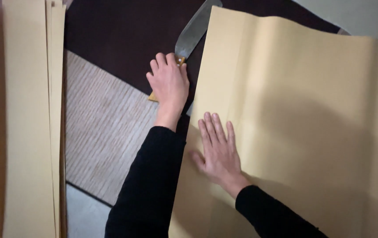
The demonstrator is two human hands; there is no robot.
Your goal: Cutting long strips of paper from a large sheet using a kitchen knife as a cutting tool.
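Seen from the head camera, looking straight down. Left hand (169, 83) curled over the wooden handle (180, 60) of a broad knife (193, 30), grip closed around that handle, knuckles up, fingers wrapped over the end nearest the blade. Blade grey and dull, running up and to the right from the hand, tip slipped behind the top edge of a large tan paper sheet (294, 114). Handle's lower end just showing as a light wooden corner beneath the palm. Knife lying over a dark brown surface (118, 31), just beside the sheet's left edge. Right hand (217, 152) pressed flat on the tan sheet near that left edge, grip fully open, fingers straight and close together, pointing up and slightly left, holding nothing, only bearing down on the paper. Sheet spread wide across the right half of the view, with faint vertical creases and a soft shadow across its middle. Both forearms in black sleeves (149, 189), entering from the bottom. At far left, a stack of long tan paper strips (26, 132), edges staggered, well apart from both hands. Between stack and arms, a pale ribbed mat (96, 132) set at an angle, with a patch of light floor (83, 216) below it.
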